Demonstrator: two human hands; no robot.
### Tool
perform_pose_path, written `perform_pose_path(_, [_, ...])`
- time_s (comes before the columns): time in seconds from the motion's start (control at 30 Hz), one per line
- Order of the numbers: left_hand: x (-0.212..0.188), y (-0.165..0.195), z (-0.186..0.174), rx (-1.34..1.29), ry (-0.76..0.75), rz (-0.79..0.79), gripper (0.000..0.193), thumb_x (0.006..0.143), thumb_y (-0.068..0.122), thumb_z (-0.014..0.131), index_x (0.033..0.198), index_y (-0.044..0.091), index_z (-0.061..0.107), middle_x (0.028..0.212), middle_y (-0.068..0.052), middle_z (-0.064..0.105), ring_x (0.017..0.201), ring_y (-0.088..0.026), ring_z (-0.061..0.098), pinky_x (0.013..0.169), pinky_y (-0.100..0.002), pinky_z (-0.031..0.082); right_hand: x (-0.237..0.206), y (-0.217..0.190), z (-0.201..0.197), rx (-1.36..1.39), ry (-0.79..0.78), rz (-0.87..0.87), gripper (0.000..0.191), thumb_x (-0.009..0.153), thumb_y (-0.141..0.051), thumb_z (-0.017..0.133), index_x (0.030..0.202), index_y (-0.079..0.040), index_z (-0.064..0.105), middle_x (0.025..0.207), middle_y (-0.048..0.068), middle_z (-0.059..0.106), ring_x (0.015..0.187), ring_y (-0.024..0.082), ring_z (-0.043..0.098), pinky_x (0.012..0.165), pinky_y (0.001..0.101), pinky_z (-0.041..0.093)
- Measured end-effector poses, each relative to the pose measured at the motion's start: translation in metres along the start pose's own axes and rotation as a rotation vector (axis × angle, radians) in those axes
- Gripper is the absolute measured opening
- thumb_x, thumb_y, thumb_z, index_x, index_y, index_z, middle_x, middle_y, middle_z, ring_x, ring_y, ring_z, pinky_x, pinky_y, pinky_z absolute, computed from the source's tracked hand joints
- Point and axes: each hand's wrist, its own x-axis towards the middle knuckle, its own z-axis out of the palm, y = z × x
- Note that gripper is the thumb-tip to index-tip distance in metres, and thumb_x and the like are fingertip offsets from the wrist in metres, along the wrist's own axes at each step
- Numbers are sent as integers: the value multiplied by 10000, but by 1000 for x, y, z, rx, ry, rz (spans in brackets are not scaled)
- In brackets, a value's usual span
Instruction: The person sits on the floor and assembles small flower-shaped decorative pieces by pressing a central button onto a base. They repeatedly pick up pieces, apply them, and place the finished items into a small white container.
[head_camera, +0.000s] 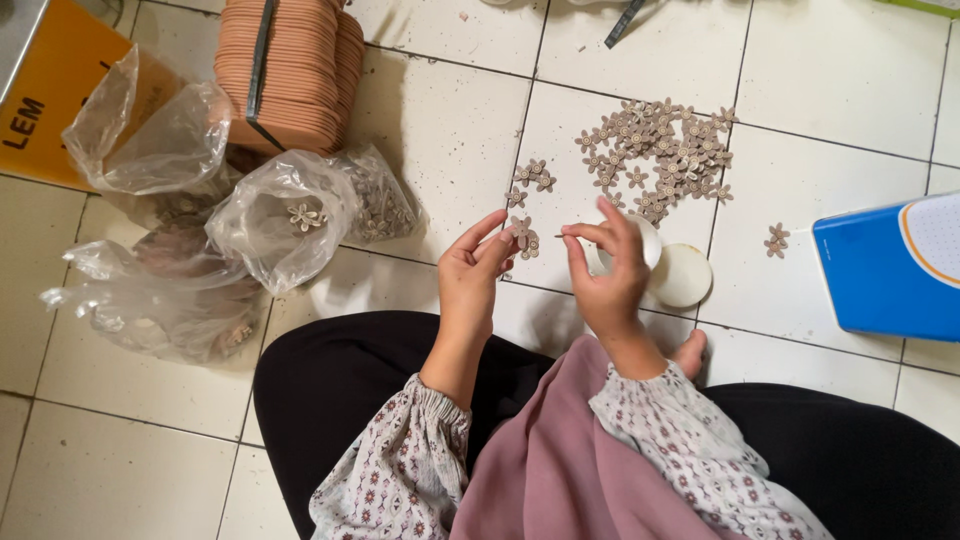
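left hand (472, 272): fingers pinched on a small brown flower piece (521, 229) — it sits at the fingertips, above the tile floor (440, 110).
right hand (608, 270): thumb and forefinger closed narrow on a thin pin (562, 236), its tip just right of the flower.
far right: a loose pile of flowers (660, 155).
near the right hand: a white round lid (682, 275).
left: clear bags (285, 215) of flowers.

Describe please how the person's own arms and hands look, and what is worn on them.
Both hands are bare: the left hand and the right hand show no gloves, and I see no rings or watch. Each arm has a loose white sleeve with a small reddish flower print, gathered with elastic at the wrist. A mauve cloth hangs between them.
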Motion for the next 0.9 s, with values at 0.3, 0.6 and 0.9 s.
perform_pose_path(0.3, [-5, 1, 4, 99, -65, -15, 457, 956, 132, 667, 1385, -15, 608, 1081, -85, 792, 961, -108, 738, 770, -234, 515, 8, -21, -7, -10, 16, -138, 760, 920, 22, 824, 1524, -55, 370, 1039, 17, 784, 922, 175, 597, 914, 288, 501])
perform_pose_path(0.6, [-9, 5, 9, 134, -98, -5, 446, 962, 137, 675, 1376, -20, 620, 1068, -95, 797, 975, -121, 740, 781, -242, 517, 10, -21, -6, -27, 6, -144, 782, 921, 28, 824, 1540, -58, 354, 1049, 11, 784, 930, 177, 595, 903, 293, 508])
perform_pose_path(0.9, [-10, 2, 8, 129, -124, -18, 458, 959, 142, 679, 1378, -30, 605, 1087, -99, 792, 1001, -127, 746, 788, -237, 514, 7, -18, -5, -32, 18, -140, 829, 913, 15, 838, 1562, -63, 328, 1080, 31, 778, 941, 163, 591, 899, 288, 498])
